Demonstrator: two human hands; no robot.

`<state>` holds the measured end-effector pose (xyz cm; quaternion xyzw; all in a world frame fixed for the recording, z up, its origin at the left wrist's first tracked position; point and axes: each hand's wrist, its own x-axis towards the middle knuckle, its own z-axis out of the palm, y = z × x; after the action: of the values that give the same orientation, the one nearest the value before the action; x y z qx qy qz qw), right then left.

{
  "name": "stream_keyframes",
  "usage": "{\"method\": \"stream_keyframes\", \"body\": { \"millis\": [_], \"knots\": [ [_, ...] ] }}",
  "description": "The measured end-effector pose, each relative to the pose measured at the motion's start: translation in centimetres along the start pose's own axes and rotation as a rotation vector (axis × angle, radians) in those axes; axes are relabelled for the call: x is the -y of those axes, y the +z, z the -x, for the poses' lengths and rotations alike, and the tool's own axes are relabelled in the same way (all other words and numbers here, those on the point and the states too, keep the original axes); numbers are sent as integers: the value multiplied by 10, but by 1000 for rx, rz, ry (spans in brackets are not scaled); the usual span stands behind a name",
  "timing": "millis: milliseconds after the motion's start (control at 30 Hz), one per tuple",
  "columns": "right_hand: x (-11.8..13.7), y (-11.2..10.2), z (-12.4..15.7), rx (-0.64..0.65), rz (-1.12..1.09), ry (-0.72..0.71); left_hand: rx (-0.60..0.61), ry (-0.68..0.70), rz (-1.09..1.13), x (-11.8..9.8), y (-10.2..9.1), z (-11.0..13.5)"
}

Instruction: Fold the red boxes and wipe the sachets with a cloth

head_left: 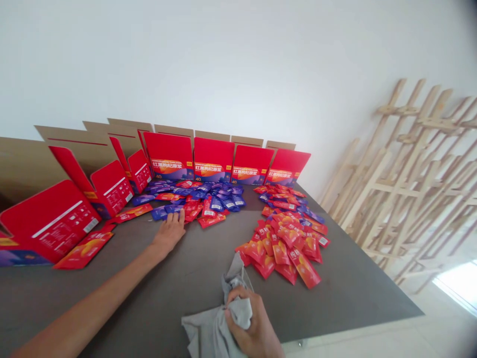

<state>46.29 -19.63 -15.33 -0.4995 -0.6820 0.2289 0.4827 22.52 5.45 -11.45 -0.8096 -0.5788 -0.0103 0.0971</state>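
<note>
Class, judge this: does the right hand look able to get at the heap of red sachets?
Probably yes: the right hand sits just below the red sachets, nothing between, though it clutches a grey cloth it may need to drop.

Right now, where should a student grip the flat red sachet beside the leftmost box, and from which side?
Probably mid-length on its near long edge, from the person's side: the red sachet lies flat on the grey table, and its far edge runs along the red box.
</note>
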Motion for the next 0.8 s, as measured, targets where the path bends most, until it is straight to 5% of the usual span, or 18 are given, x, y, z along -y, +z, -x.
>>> {"method": "stream_keyframes", "body": {
  "millis": [267,467,667,733,800],
  "knots": [
    [2,-1,-2,5,-24,-2,83,165,59,20,18,69],
    [0,6,-6,-102,-124,22,-4,126,587,19,5,115],
    [14,34,-18,-598,-257,27,22,-234,1309,-42,-26,152],
    [22,42,-27,-622,-262,21,65,-289,1387,-72,-29,168],
    [27,48,-34,-514,-271,28,93,-318,1434,-99,-31,180]
  ]
}}
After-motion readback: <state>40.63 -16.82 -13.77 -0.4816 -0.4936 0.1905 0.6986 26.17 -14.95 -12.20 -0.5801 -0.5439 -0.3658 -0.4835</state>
